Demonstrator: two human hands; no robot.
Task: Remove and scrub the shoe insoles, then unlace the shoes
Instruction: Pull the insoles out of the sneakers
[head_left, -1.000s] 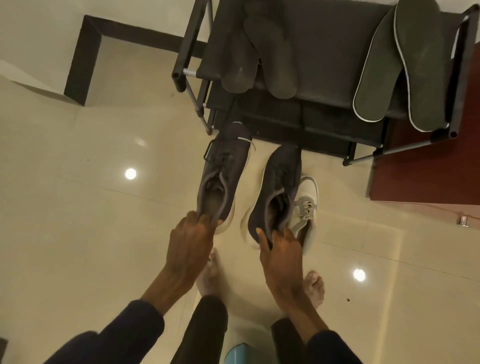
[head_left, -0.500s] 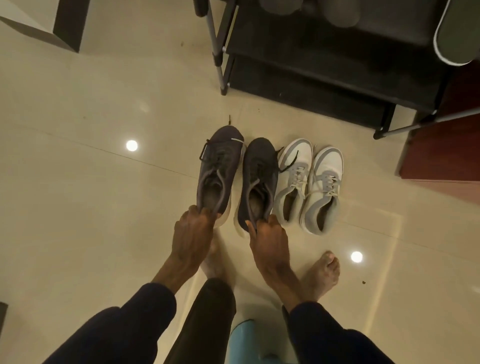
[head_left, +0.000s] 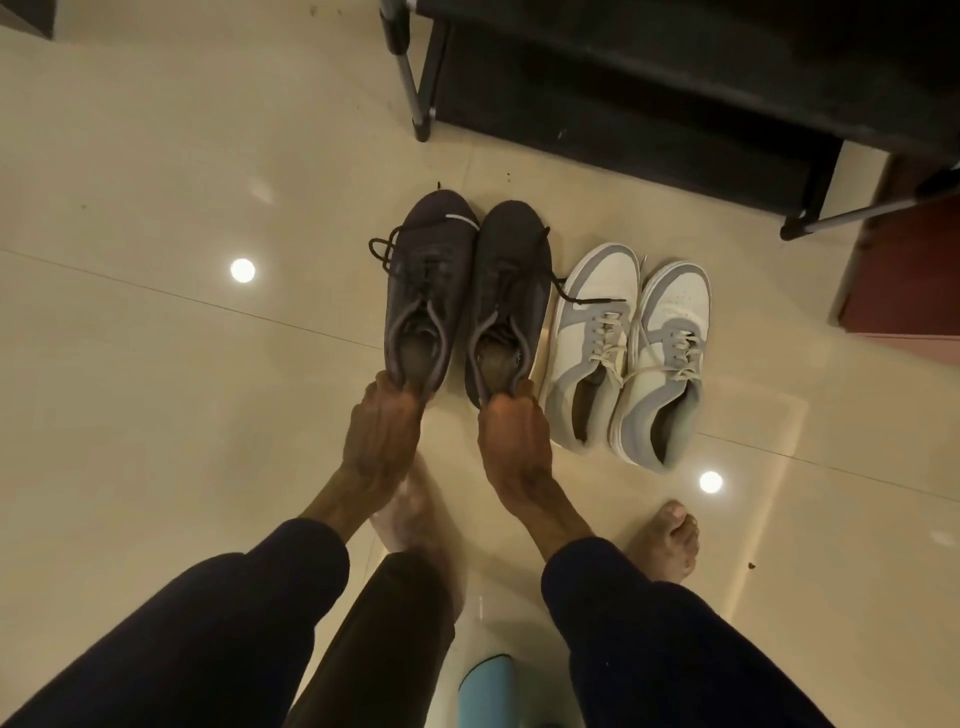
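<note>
Two dark shoes sit side by side in the middle of the view, toes pointing away from the person and toward the shoe rack (head_left: 623, 104). The left dark shoe (head_left: 423, 291) looks purplish-grey with a thin pale stripe across its toe. The right dark shoe (head_left: 511, 291) is a flatter charcoal, and a strip of pale sole shows along its outer edge. Both are laced up, with the dark laces (head_left: 387, 254) looping loose off the left shoe's side. One lace end from the right shoe trails across the toe of the nearest of the white-and-grey shoes (head_left: 597, 332), a pair parked just beside them on the floor (head_left: 156, 364). The dark shoes' mouths gape open and show a dull brownish inside; whether insoles lie in there, I cannot tell. Whether their soles rest flat on the tiles is also unclear.

Now the hands. The left hand (head_left: 382, 431) reaches straight down with its knuckles up, its fingers curled over the heel rim of the left dark shoe and gripping it. The right hand (head_left: 514, 436) mirrors it, pinching the heel collar of the right dark shoe with fingertips hooked inside. Both arms run out long from dark sleeves (head_left: 291, 561), and the wrists are nearly parallel. A bare foot (head_left: 672, 540) stands on the tiles to the right, behind the pale pair.
</note>
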